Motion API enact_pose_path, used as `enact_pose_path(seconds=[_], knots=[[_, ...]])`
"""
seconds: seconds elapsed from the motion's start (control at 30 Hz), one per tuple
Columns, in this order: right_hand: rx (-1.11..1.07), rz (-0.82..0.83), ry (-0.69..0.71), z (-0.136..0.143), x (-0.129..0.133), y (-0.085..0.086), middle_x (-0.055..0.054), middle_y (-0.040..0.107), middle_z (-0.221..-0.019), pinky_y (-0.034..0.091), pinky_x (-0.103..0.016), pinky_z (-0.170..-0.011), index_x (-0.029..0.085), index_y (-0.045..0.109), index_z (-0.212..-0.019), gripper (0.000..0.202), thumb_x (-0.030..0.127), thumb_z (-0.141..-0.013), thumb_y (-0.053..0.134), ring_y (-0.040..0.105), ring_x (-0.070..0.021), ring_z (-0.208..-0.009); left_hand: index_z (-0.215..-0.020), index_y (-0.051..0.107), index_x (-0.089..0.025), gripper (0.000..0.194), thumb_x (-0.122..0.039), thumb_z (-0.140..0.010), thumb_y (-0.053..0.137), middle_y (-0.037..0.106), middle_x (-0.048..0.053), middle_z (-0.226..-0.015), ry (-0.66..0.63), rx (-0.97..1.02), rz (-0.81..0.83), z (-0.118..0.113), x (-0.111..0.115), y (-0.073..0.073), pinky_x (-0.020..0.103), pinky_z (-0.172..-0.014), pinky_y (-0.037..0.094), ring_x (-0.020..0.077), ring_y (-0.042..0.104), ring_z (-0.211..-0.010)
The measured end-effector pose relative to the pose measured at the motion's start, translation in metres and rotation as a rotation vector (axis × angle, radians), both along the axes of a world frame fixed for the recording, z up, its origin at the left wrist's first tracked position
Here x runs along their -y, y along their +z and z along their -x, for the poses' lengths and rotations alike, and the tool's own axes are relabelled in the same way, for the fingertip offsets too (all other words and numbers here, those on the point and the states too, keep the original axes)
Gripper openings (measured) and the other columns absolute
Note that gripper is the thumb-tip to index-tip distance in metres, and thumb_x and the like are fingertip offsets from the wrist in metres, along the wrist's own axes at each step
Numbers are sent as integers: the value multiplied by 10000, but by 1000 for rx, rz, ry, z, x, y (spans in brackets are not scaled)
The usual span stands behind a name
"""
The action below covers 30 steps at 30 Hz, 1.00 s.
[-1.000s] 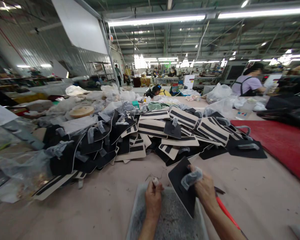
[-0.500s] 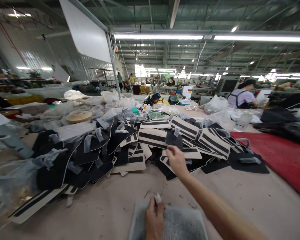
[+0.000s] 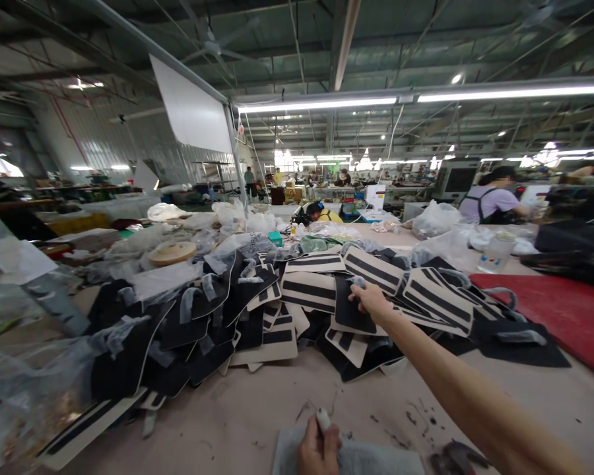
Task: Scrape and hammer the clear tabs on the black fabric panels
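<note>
fingers of the left hand are wrapped around a small white stub, and those of the right hand are clamped, as far as can be seen, on a black panel at its plastic-wrapped loop. toward the left edge of the tabletop, a clear plastic bag is set beside other dark panels with similar loops. farther right, striped cream panels are heaped among them, many overlapped and tilted. toward the near edge, a pale grey slab is seen under the left hand; whether it is a tray or a board cannot be told. the gripped black panel is found near the middle of the heap, beyond the slab, with its lower part in front of the striped cream panels. it is judged to be light, thin and fairly stiff, with a dull face that should not slip much; the film on the loop may be slick and easily creased. it is best held by the loop, with the film pinched tight; the thin rim could be taken instead, but neighbours might be dragged along. to the right, a dark tool is laid toward the near edge, and a red sheet is spread along the right edge.
</note>
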State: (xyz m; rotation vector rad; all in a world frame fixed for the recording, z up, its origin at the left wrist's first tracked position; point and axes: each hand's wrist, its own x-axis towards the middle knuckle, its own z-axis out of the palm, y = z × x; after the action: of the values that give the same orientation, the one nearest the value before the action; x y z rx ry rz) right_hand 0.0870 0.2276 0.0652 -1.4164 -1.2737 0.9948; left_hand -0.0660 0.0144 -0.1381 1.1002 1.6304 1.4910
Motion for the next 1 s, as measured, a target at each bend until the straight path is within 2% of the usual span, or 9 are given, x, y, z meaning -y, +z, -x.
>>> enact_pose_path(seconds=[0.13, 0.23, 0.33, 0.47, 0.57, 0.67, 0.77, 0.87, 1.0], knots=[[37, 4, 8, -17, 90, -26, -23, 695, -735, 331, -218, -372, 169, 557, -891, 205, 370, -856, 581, 441, -75, -371, -790, 601, -202, 486, -683, -824, 543, 671, 49, -608, -105, -36, 4, 6, 6, 15, 285, -589, 501, 225, 654, -593], [101, 67, 17, -32, 181, -58, -11, 696, -758, 423, -250, -456, 166, 551, -1173, 406, 430, -865, 561, 542, -126, -467, -781, 593, -199, 385, -575, -854, 559, 683, 45, -647, -149, -82, -3, 8, 7, 22, 272, -596, 490, 210, 656, -617], [207, 150, 5, -38, 266, -90, 0, 685, -757, 497, -298, -627, 166, 377, -1459, 633, 409, -890, 511, 634, -180, -647, -829, 602, -190, 306, -493, -866, 580, 700, 44, -686, -159, -90, 19, 5, 6, 22, 272, -640, 496, 203, 671, -658], [281, 246, 84, -37, 335, -128, -5, 670, -733, 501, -323, -663, 196, 393, -1489, 598, 382, -924, 444, 626, -190, -633, -901, 619, -165, 291, -453, -853, 635, 700, 34, -705, -163, -26, 26, 2, 4, 14, 266, -688, 511, 188, 684, -694], [286, 270, 114, -36, 351, -147, -18, 669, -725, 511, -332, -657, 191, 434, -1459, 548, 395, -951, 419, 636, -203, -637, -912, 635, -150, 312, -449, -835, 674, 699, 32, -732, -172, 40, -1, 2, 3, 13, 266, -697, 528, 175, 688, -697], [343, 177, 108, -37, 350, -154, -105, 708, -989, 535, -380, -778, 166, 496, -1394, 505, 406, -953, 440, 683, -246, -859, -936, 639, -149, 339, -455, -811, 714, 716, 43, -813, -201, 157, -28, -3, 4, 22, 289, -723, 562, 180, 709, -725], [449, 50, 105, -40, 343, -156, -164, 648, -1197, 509, -420, -901, 135, 557, -1307, 466, 415, -945, 472, 651, -287, -1047, -962, 643, -158, 340, -443, -802, 737, 732, 50, -861, -273, 241, -34, -19, 7, 38, 307, -768, 577, 190, 726, -765], [490, 90, 113, -42, 335, -156, -155, 689, -1092, 507, -412, -869, 130, 580, -1261, 462, 445, -935, 490, 671, -294, -988, -971, 647, -152, 339, -432, -805, 739, 744, 60, -870, -365, 296, -13, -42, 9, 48, 307, -778, 577, 199, 733, -785], [459, 211, 151, -45, 328, -154, -94, 717, -858, 487, -357, -733, 165, 613, -1167, 414, 481, -933, 485, 688, -273, -803, -982, 647, -148, 356, -437, -798, 742, 749, 63, -878, -456, 342, 25, -66, 6, 39, 313, -783, 577, 212, 737, -813]])
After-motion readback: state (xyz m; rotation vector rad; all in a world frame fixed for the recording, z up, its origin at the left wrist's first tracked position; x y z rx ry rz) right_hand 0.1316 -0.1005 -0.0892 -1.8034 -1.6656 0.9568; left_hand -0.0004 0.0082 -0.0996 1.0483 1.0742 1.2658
